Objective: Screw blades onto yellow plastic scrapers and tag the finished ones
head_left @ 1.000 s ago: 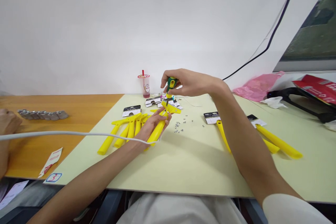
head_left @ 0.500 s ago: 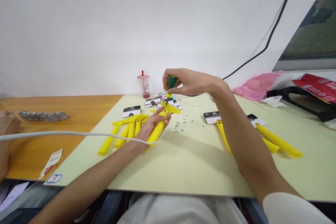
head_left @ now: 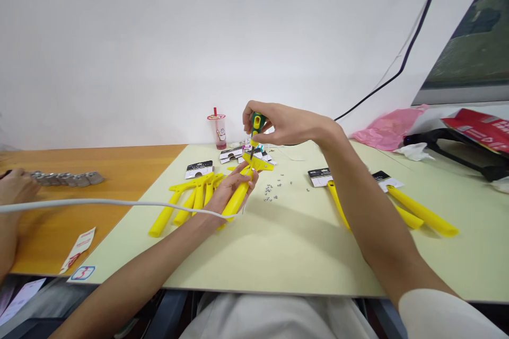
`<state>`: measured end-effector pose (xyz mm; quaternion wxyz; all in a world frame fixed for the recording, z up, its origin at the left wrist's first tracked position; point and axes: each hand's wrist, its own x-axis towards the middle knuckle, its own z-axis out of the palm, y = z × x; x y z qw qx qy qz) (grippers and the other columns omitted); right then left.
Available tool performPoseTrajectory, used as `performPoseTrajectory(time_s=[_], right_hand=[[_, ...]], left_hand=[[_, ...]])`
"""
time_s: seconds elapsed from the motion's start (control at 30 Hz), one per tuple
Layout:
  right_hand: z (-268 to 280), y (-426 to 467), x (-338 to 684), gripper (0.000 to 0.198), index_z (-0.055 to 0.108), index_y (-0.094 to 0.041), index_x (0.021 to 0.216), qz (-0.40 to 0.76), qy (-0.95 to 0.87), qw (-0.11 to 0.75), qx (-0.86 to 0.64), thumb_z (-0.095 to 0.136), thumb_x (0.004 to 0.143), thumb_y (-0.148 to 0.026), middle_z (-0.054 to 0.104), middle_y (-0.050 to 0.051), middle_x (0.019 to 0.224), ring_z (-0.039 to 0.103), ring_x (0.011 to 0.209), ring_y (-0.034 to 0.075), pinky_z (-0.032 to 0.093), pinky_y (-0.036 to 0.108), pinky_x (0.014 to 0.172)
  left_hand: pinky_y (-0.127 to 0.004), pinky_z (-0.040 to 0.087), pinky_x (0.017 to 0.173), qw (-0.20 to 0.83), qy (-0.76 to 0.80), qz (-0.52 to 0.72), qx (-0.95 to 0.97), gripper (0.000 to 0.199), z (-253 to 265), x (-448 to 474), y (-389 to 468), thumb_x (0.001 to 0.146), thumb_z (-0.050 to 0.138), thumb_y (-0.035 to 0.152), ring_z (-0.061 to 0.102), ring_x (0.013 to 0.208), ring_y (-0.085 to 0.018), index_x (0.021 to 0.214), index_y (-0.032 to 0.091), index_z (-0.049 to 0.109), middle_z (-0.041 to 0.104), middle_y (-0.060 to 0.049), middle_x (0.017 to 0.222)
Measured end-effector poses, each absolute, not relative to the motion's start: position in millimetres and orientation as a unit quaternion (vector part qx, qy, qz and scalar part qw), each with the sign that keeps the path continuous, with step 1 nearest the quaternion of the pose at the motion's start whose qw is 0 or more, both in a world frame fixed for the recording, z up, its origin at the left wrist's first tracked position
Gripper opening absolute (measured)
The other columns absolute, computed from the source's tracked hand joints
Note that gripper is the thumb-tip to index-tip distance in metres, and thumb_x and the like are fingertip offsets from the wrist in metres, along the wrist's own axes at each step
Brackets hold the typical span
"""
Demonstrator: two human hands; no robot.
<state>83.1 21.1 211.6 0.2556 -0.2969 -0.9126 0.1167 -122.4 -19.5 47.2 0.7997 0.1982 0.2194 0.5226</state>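
Note:
My left hand (head_left: 231,186) is wrapped round the handle of a yellow plastic scraper (head_left: 237,200), whose wide head points away from me. Above it, my right hand (head_left: 264,119) grips a green and yellow screwdriver (head_left: 257,124), held nearly upright. The screwdriver's tip comes down at the scraper's head; the screw under it is too small to make out. Several small metal screws (head_left: 269,190) lie scattered on the table just right of the scraper. To the left of my left hand lie several more yellow scrapers (head_left: 186,202).
Yellow handles (head_left: 425,213) with black-and-white cards (head_left: 319,177) lie at the right. A lidded cup (head_left: 220,132) stands at the back near more cards. A white cable (head_left: 119,202) crosses in front. At far left, another person's hand (head_left: 18,186) is by a row of metal pieces (head_left: 71,178).
The screwdriver's handle has turned and shifted slightly left with my right hand. My left hand and the scraper stay in place. The other person's hand has moved right, toward the metal pieces.

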Motion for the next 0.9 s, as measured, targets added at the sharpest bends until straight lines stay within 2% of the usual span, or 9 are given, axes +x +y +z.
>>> performPoseTrajectory(time_s=[0.13, 0.3, 0.53, 0.77, 0.9], right_hand=[[212.4, 21.7, 82.9, 0.024, 0.066, -0.026, 0.105, 0.134, -0.914, 0.247, -0.292, 0.084, 0.091, -0.028, 0.073, 0.003, 0.104, 0.063, 0.087, 0.020, 0.047, 0.034, 0.073], [212.9, 21.8, 82.0, 0.018, 0.066, -0.025, 0.103, 0.092, -0.912, 0.264, -0.300, 0.081, 0.095, -0.033, 0.073, 0.002, 0.097, 0.063, 0.082, 0.019, 0.044, 0.035, 0.071], [211.2, 21.7, 83.1, 0.031, 0.065, -0.028, 0.108, 0.130, -0.914, 0.247, -0.296, 0.086, 0.085, -0.025, 0.073, 0.003, 0.102, 0.064, 0.086, 0.022, 0.048, 0.036, 0.071], [211.7, 22.0, 81.4, 0.016, 0.066, -0.026, 0.106, 0.097, -0.917, 0.245, -0.300, 0.078, 0.095, -0.030, 0.070, 0.002, 0.095, 0.060, 0.080, 0.019, 0.043, 0.034, 0.069], [211.5, 22.8, 82.2, 0.021, 0.064, -0.027, 0.105, 0.090, -0.909, 0.264, -0.311, 0.081, 0.092, -0.031, 0.071, 0.002, 0.097, 0.062, 0.083, 0.020, 0.045, 0.034, 0.071]], left_hand=[[-0.015, 0.061, 0.074, 0.792, 0.229, 0.532, 0.194, 0.089, 49.9, -121.6, -19.6, 0.082, 0.065, -0.013, 0.079, 0.095, -0.012, 0.161, 0.026, 0.054, 0.067, -0.019, 0.146], [-0.015, 0.061, 0.072, 0.795, 0.230, 0.528, 0.191, 0.091, 52.3, -120.0, -21.5, 0.082, 0.064, -0.013, 0.080, 0.095, -0.013, 0.163, 0.028, 0.052, 0.066, -0.019, 0.149], [-0.014, 0.060, 0.071, 0.794, 0.238, 0.524, 0.196, 0.087, 47.4, -121.2, -18.1, 0.083, 0.064, -0.012, 0.079, 0.095, -0.012, 0.161, 0.027, 0.055, 0.067, -0.019, 0.148], [-0.015, 0.060, 0.074, 0.794, 0.230, 0.527, 0.197, 0.089, 50.2, -120.4, -20.0, 0.082, 0.063, -0.013, 0.079, 0.096, -0.013, 0.161, 0.026, 0.053, 0.067, -0.019, 0.146], [-0.015, 0.060, 0.072, 0.801, 0.225, 0.519, 0.198, 0.088, 50.7, -119.3, -22.3, 0.082, 0.063, -0.013, 0.079, 0.094, -0.012, 0.160, 0.028, 0.054, 0.067, -0.018, 0.147]])
